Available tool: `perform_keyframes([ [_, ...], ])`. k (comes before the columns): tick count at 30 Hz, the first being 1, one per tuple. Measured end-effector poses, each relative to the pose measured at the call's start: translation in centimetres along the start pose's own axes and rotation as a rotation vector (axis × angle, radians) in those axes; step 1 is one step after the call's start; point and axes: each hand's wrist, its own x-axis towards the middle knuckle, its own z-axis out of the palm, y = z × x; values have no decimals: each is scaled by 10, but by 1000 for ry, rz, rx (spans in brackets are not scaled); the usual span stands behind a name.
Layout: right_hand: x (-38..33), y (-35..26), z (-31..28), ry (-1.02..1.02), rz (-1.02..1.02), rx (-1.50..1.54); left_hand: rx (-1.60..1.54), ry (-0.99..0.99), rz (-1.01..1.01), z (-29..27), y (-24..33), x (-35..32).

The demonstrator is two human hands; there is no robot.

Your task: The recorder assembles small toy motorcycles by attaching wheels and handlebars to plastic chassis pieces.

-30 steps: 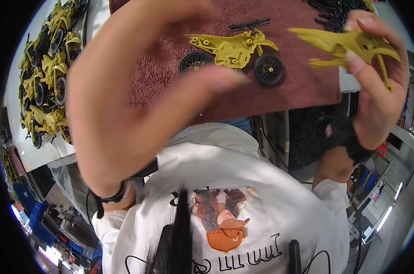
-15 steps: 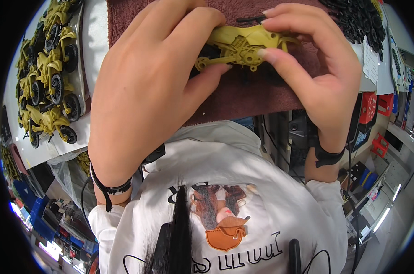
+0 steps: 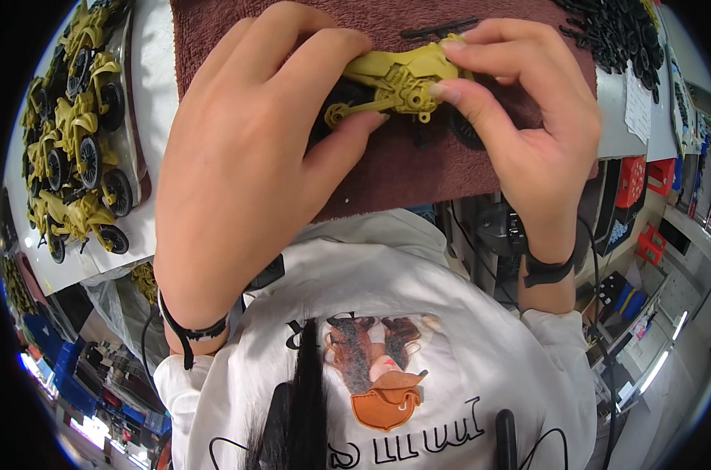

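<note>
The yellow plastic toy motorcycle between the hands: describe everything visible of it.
The yellow plastic toy motorcycle is a moulded mustard-coloured body with black wheels partly hidden behind fingers. It lies lengthwise just over the dark red towel mat. The left hand grips its left end, thumb under the fork; the right hand pinches its right part from above.

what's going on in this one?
A person is working with both hands on a yellow toy motorcycle over a brown towel. The left hand grips its front end and the right hand pinches the body. Finished motorcycles are piled at left, with black parts at upper right.
</note>
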Motion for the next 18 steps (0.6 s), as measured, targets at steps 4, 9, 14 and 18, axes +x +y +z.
perform_keyframes([
  [4, -6, -1, -1, -7, 76, 1, 126, -196, -25, -11, 3, 4],
  [9, -6, -7, 9, 64, 179, 16, 174, -220, -75, -12, 10, 2],
  [14, -8, -13, 15, 261, 153, -139, 190, -229, -72, -10, 16, 2],
  [18, -6, -9, 20, 231, 204, -117, 168, -226, -104, -7, 15, 2],
])
